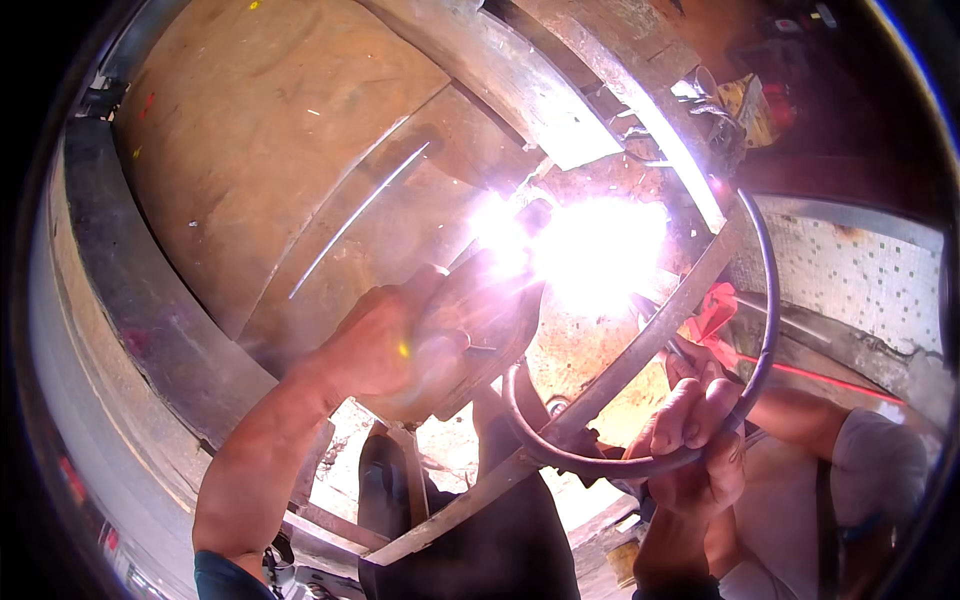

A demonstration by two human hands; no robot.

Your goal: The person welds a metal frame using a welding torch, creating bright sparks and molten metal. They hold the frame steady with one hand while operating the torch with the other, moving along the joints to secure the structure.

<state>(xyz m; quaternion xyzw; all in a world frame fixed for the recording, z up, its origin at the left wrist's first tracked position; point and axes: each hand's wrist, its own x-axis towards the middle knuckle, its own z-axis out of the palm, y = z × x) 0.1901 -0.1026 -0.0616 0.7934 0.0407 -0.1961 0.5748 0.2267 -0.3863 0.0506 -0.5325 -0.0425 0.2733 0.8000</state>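
Note:
A blinding white welding arc (pixel 600 250) burns ahead of my hands and washes out what lies beside it. My left hand (pixel 385 335) is closed round a dark brown, flat-sided piece (pixel 485 320) like a hand-held welding shield, its far end lost in the glare. To the right of a slanting metal bar (pixel 640 345), my right hand (pixel 700 440) is closed on what looks like a welding electrode holder (pixel 682 348), pointing toward the arc and mostly covered by fingers. A dark cable (pixel 772 300) loops round past this hand.
Metal frame bars (pixel 545 85) cross the brown sheet (pixel 270 110); a thin rod (pixel 360 220) lies on it. Close on the right is another person, with a pale sleeve (pixel 880 465). Red ribbon (pixel 712 315) hangs near my right hand. A speckled white panel (pixel 840 265) stands beyond.

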